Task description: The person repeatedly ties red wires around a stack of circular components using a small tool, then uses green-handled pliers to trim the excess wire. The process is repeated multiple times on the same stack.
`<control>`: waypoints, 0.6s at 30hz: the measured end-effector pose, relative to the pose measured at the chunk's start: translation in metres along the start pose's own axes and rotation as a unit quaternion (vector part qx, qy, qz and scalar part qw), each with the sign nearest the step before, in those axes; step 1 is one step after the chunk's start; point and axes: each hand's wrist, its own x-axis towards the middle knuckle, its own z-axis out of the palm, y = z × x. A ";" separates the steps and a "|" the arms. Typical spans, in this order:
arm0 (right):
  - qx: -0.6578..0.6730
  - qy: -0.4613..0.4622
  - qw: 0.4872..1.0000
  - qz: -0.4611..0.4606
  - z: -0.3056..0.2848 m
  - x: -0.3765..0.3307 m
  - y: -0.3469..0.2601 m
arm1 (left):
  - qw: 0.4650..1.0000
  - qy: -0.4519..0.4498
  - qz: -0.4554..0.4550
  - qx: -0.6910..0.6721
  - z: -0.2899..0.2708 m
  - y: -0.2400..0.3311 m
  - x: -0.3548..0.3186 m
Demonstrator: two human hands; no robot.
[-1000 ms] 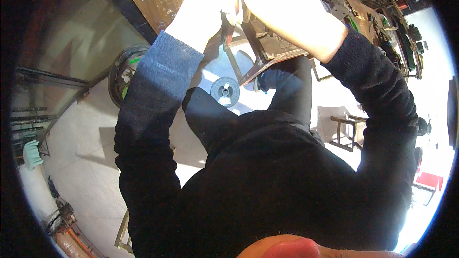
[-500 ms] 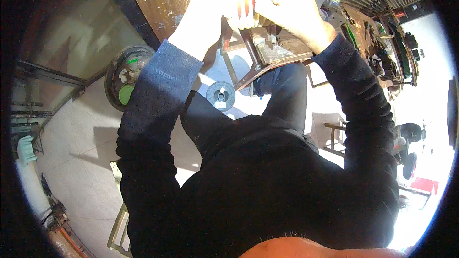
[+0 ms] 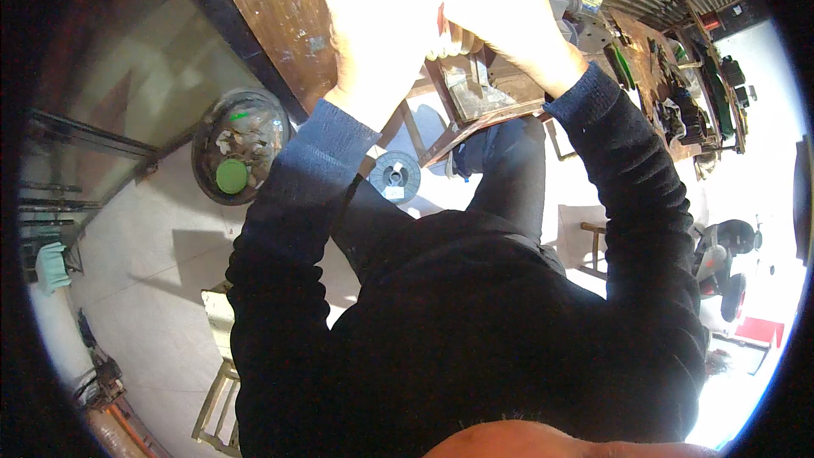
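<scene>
Strong glare washes out both my hands at the top of the view, above a wooden workbench. My left hand (image 3: 373, 34) is raised with its fingers curled towards the right one. Close beside it, my right hand (image 3: 513, 25) is closed, thumb and fingers drawn together. Below the right hand's fingers show several pale rounded ridges (image 3: 456, 42) with a reddish streak; I cannot tell whether these are fingers or a held thing. Whatever is in either hand is lost in the glare. Beneath the hands sits an open wooden drawer or tray (image 3: 483, 97) with a worn, greyish bottom.
The brown bench top (image 3: 271, 8) spans the upper left. A dark round bin (image 3: 202, 157) with scraps and a green lid stands at left. A dark spool (image 3: 396, 176) lies near my legs. A wooden stool (image 3: 216, 407) is lower left; tools (image 3: 678, 110) crowd the right bench.
My left hand and forearm have shifted right, nearer to the right hand, and more of the bin shows. My right hand stays closed in nearly the same place. The whole view has shifted slightly.
</scene>
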 end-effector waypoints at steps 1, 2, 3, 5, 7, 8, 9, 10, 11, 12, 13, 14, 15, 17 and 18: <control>0.005 -0.006 1.000 0.000 0.000 0.000 -0.002 | 1.000 0.001 0.002 -0.002 0.001 0.000 0.001; 0.006 -0.010 1.000 -0.001 -0.001 0.001 -0.003 | 1.000 0.002 0.003 -0.004 0.001 -0.001 0.001; 0.007 -0.017 1.000 -0.001 -0.002 0.000 -0.005 | 1.000 0.003 0.003 -0.008 0.002 -0.001 0.001; 0.009 -0.028 1.000 0.004 -0.006 -0.003 -0.011 | 1.000 0.003 0.004 -0.012 0.004 -0.001 0.001; 0.001 -0.045 0.999 0.015 -0.016 -0.006 -0.018 | 1.000 0.005 0.007 -0.016 0.006 -0.002 0.002; -0.010 -0.050 0.998 0.026 -0.022 -0.010 -0.023 | 1.000 0.004 0.009 -0.019 0.006 -0.002 0.002; -0.008 -0.033 0.998 0.047 -0.026 -0.014 -0.025 | 1.000 0.003 0.010 -0.022 0.007 -0.002 0.002; -0.115 -0.064 0.990 0.051 -0.035 -0.013 -0.029 | 1.000 0.003 0.012 -0.023 0.007 -0.002 0.002; -0.221 -0.094 0.969 0.053 -0.044 -0.011 -0.032 | 1.000 0.004 0.014 -0.025 0.007 -0.002 0.002; -0.326 -0.123 0.936 0.054 -0.049 -0.010 -0.033 | 0.999 0.004 0.018 -0.026 0.008 -0.001 0.002; -0.456 -0.116 0.882 0.004 -0.053 -0.010 -0.033 | 0.999 0.005 0.019 -0.028 0.007 -0.001 0.002; -0.429 -0.114 0.895 -0.047 -0.055 -0.010 -0.034 | 0.999 0.006 0.021 -0.030 0.008 0.000 0.002; -0.402 -0.111 0.904 -0.097 -0.057 -0.011 -0.035 | 0.999 0.007 0.025 -0.033 0.008 0.000 0.001; -0.305 -0.079 0.947 -0.061 -0.056 -0.017 -0.039 | 0.999 0.010 0.028 -0.036 0.009 0.001 0.001; -0.230 -0.050 0.972 0.025 -0.053 -0.023 -0.042 | 0.999 0.012 0.031 -0.038 0.008 0.002 0.000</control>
